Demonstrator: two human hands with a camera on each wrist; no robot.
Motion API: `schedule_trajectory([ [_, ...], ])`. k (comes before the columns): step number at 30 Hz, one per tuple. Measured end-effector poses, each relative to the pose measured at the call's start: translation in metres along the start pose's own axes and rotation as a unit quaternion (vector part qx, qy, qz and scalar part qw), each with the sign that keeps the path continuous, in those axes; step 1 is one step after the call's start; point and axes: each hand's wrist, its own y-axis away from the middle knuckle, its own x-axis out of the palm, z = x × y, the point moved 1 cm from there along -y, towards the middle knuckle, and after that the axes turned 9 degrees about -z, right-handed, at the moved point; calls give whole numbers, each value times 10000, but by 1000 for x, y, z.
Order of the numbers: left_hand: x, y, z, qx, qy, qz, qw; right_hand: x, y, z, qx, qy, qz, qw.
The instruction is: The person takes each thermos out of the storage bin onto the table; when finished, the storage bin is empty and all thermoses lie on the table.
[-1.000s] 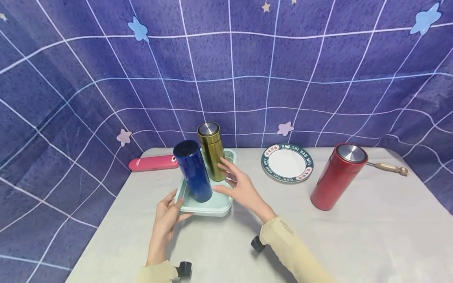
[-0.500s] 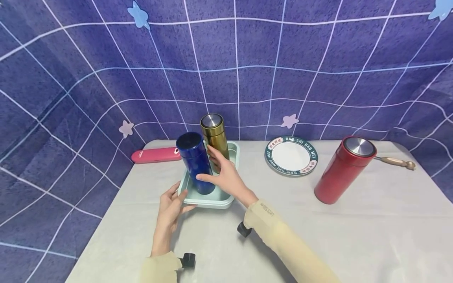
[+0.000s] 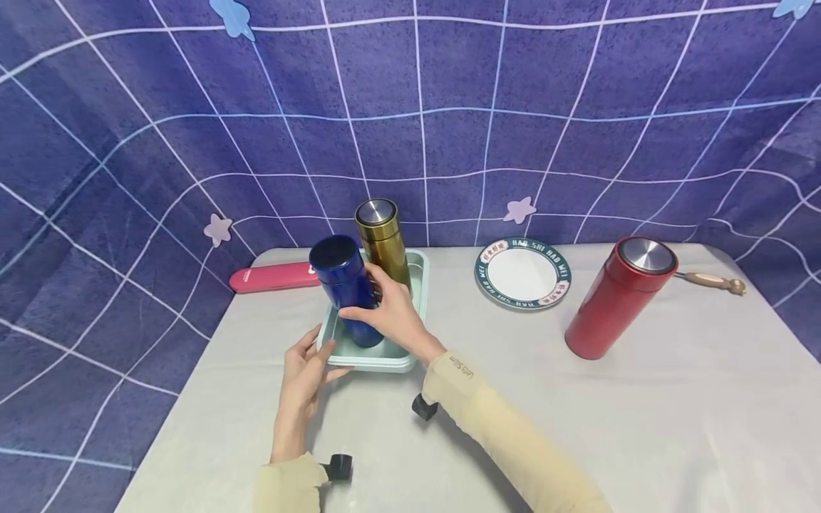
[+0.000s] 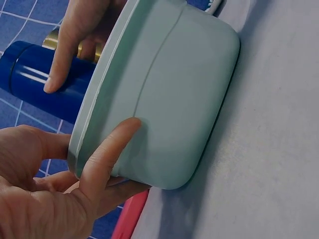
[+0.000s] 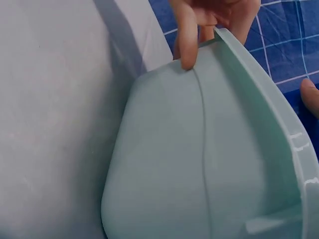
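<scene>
A pale green plastic basin (image 3: 372,364) stands on the table at left of centre in the head view. Inside it are an upright blue thermos (image 3: 343,274) and, behind, a gold thermos (image 3: 388,249) with a silver lid. My left hand (image 3: 301,374) grips the basin's near left corner; the left wrist view shows fingers against the outer wall (image 4: 174,89). With my right hand (image 3: 398,313) I hold the blue thermos, thumb on its near side and the other fingers behind it, partly hidden. The right wrist view mostly shows the basin's side (image 5: 159,149).
A red thermos (image 3: 609,306) stands to the right. Behind it lies a tool with a wooden handle (image 3: 708,282), its metal end partly hidden. A green-rimmed plate (image 3: 482,281) is near the back. A pink case (image 3: 276,277) lies left of the basin.
My right hand has moved left from beside the gold thermos and now holds the blue one. The left hand keeps its grip on the basin. The head view has shifted slightly.
</scene>
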Motion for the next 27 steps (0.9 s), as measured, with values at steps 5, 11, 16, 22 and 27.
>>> schedule_trajectory([
  [5, -1, 2, 0, -17, -40, -65, 10000, -1, 5, 5, -45, 48, -73, 10000],
  [11, 1, 3, 2, -110, -124, -68, 9998, -11, 15, 14, 242, -283, -165, 9992],
  [16, 3, 3, 3, -137, -115, -56, 9998, -25, 21, 29, 333, -371, -424, 9979],
  [22, 4, 3, 1, -117, -47, 0, 9999, -46, 24, 50, 111, -591, -736, 9955],
  [27, 4, 1, 1, -115, -43, -22, 9999, -72, 26, 67, -161, -808, -1040, 9912],
])
